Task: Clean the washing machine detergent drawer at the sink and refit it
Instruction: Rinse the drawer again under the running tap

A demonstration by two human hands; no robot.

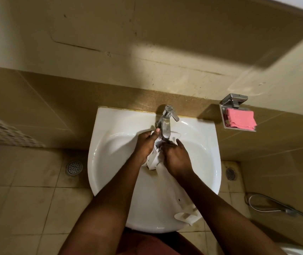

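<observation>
1. Nearest to you, two bare forearms reach from the bottom edge over a white wash basin (99, 162).
2. The white detergent drawer (172, 192) lies lengthwise in the basin. Its near end is by the front rim and its far end is beneath the chrome tap (166, 122).
3. The left hand (145, 144) grips the drawer's far end, fingers wrapped round it and thumb raised beside the tap.
4. The right hand (176, 157) lies over the drawer, fingers curled down onto it and thumb spread.
5. On the wall to the right, a metal soap dish (222, 116) holds a pink cloth (240, 119).
</observation>
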